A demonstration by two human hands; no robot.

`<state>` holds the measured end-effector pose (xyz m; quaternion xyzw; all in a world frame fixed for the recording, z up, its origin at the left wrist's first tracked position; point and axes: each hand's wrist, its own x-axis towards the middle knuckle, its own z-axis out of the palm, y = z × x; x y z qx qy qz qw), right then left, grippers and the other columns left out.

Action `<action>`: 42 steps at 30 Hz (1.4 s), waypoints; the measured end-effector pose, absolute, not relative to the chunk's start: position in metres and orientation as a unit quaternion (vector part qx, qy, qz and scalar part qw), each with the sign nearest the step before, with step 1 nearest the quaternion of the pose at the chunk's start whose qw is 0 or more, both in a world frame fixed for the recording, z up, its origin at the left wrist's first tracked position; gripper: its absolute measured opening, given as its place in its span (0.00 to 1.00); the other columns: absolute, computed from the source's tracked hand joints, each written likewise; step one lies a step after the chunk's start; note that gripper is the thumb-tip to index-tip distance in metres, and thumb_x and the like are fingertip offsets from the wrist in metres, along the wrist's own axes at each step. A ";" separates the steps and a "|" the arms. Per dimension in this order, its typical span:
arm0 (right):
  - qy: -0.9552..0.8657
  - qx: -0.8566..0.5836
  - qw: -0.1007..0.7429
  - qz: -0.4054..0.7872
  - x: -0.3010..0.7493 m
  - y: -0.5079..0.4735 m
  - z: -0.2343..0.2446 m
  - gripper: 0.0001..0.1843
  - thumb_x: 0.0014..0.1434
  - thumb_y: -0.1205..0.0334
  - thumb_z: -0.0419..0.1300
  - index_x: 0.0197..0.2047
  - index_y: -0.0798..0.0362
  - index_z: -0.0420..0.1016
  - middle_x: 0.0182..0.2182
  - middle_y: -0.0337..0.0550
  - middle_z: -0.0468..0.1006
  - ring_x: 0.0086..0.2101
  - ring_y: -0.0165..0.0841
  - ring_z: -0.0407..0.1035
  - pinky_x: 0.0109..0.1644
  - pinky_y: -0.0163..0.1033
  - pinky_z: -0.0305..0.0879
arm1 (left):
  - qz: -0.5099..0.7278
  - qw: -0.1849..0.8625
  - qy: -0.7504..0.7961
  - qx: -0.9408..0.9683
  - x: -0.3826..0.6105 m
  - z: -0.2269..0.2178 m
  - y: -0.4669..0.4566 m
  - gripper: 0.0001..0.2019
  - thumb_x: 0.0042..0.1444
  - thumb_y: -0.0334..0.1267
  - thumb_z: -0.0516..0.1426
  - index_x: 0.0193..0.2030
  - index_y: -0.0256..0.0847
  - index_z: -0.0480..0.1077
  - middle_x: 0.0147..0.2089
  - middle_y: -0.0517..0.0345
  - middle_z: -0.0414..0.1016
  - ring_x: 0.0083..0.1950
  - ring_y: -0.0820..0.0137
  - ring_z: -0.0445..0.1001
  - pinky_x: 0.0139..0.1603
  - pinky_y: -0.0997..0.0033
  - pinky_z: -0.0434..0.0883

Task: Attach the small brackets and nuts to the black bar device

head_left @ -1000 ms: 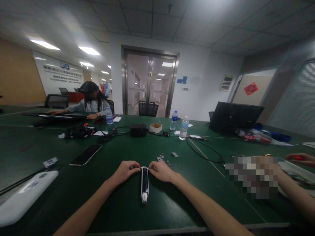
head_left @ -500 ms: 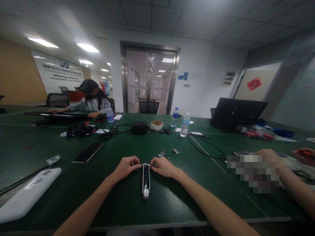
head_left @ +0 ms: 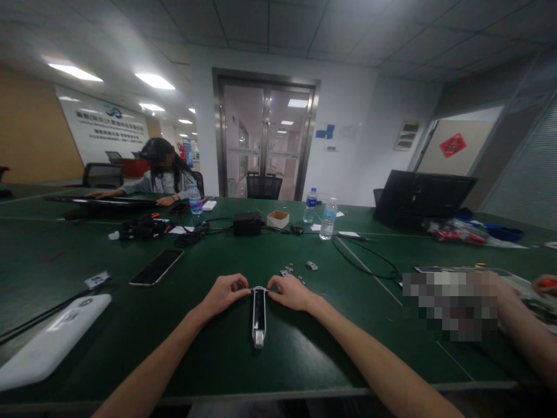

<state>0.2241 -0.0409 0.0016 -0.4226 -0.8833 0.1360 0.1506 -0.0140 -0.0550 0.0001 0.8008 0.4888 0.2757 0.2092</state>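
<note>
A slim, long device (head_left: 259, 313) with a white frame, a dark middle and a pale blunt near end lies on the green table, its length pointing toward me. My left hand (head_left: 229, 295) is closed in a pinch at the left side of its far end. From the other side, my right hand (head_left: 288, 292) pinches the same end. Small dark bits show at both fingertips, too small to make out. Just beyond my right hand lie several small metal parts (head_left: 287, 271), partly covered by it, and a larger metal piece (head_left: 311, 265).
A phone (head_left: 156, 267) and a white power-bank-like case (head_left: 58, 339) lie left. Farther back stand a small box (head_left: 278, 219), a black adapter (head_left: 247, 223), cables and water bottles (head_left: 328, 219). Another person's arm (head_left: 520, 313) reaches in at right; a person sits across the table.
Both my hands keep their pinch at the device's far end. The view has shifted slightly. At right, the other person's hands have moved a little.
</note>
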 end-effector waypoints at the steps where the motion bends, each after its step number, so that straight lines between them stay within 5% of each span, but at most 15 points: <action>1: -0.883 -0.423 0.150 0.137 0.224 -0.041 0.002 0.10 0.61 0.57 0.57 0.43 0.53 0.73 0.23 0.35 0.69 0.24 0.26 0.62 0.29 0.31 0.51 | 0.274 0.209 0.487 0.803 -0.014 0.000 -0.055 0.14 0.53 0.48 0.58 0.37 0.39 0.74 0.33 0.59 0.75 0.30 0.71 0.68 0.32 0.74 0.65; 29: -0.885 -0.435 0.127 0.109 0.224 -0.044 0.009 0.10 0.60 0.59 0.56 0.42 0.52 0.75 0.26 0.38 0.73 0.26 0.27 0.64 0.29 0.31 0.51 | 0.244 0.218 0.481 0.813 -0.016 0.002 -0.056 0.16 0.56 0.49 0.55 0.41 0.40 0.76 0.37 0.57 0.77 0.34 0.69 0.70 0.36 0.73 0.65; 42: -0.888 -0.427 0.133 0.109 0.223 -0.043 0.005 0.09 0.60 0.60 0.56 0.41 0.53 0.74 0.25 0.37 0.71 0.25 0.27 0.63 0.29 0.31 0.52 | 0.251 0.250 0.513 0.782 -0.011 0.004 -0.056 0.17 0.56 0.50 0.54 0.35 0.39 0.77 0.35 0.58 0.79 0.37 0.67 0.74 0.38 0.73 0.66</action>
